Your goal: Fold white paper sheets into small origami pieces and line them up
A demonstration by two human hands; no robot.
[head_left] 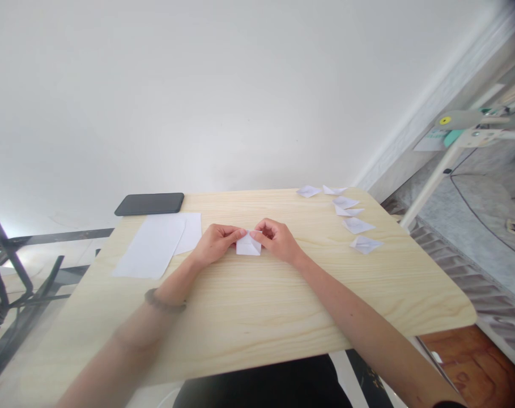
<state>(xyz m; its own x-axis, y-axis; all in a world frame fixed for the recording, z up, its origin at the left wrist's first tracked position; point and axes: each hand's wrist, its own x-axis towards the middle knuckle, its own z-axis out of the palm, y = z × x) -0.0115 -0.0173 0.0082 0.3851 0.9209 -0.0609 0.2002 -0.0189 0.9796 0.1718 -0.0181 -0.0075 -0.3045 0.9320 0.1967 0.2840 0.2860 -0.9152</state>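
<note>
A small folded piece of white paper [249, 246] is held between my two hands near the middle of the wooden table. My left hand [217, 242] pinches its upper left corner with thumb and fingers. At the upper right corner, my right hand [276, 239] closes on the same paper in a similar pinch. The paper's lower edge faces me, and creases show on its upper part. The fingertips behind it are partly hidden.
Loose white sheets [149, 249] lie at the left, below a black phone [150, 204]. Several folded paper boats [358, 225] line the table's right side. A white wall [240, 96] rises behind the table [257, 317]; a white metal frame [431, 184] stands at the right.
</note>
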